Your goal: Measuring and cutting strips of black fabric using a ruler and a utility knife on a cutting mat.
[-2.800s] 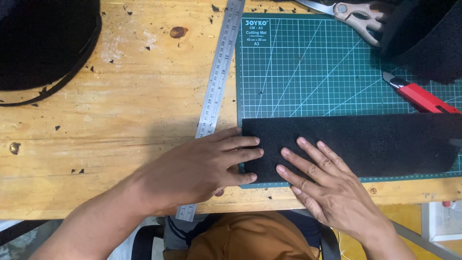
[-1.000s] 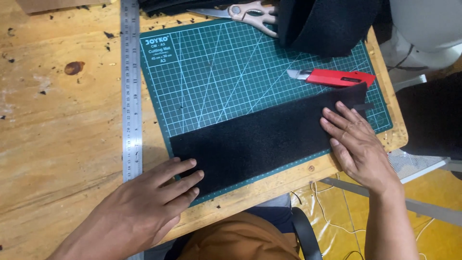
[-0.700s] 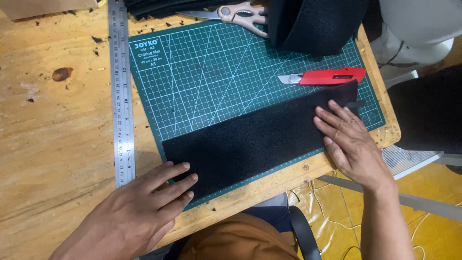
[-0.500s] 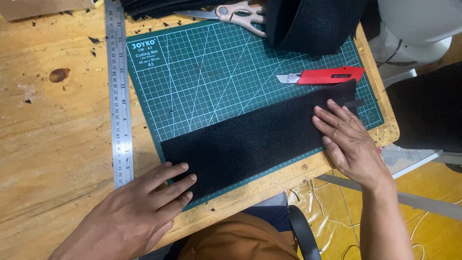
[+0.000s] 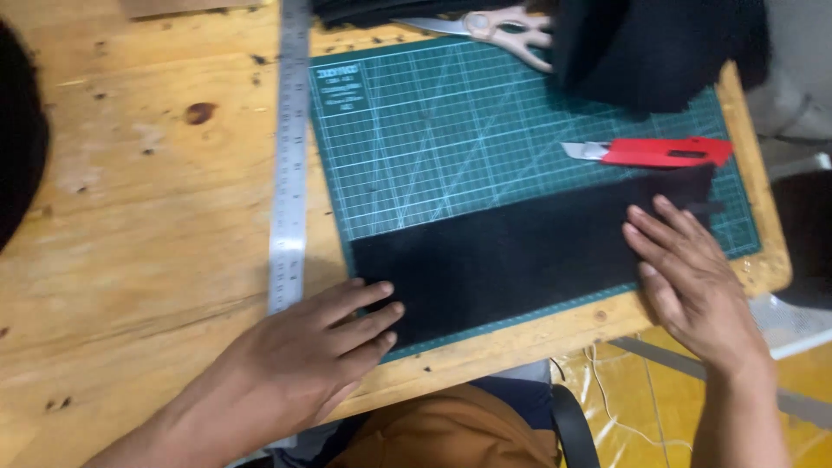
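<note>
Both hands, left hand (image 5: 308,351) and right hand (image 5: 689,277), lie flat with released grip, pinning the black felt strip (image 5: 520,260) on the cutting mat (image 5: 451,130); even pressure at both ends prevents wrinkling.

We count one green cutting mat (image 5: 485,121) on one wooden table (image 5: 139,217). We see one long black strip of cloth (image 5: 520,256) lying on the mat. There is one red knife (image 5: 659,152) and one pair of scissors (image 5: 494,26). We count one metal ruler (image 5: 290,165). We see two hands, one left hand (image 5: 308,351) and one right hand (image 5: 689,277). There is one more black cloth pile (image 5: 659,48) at the top.
</note>
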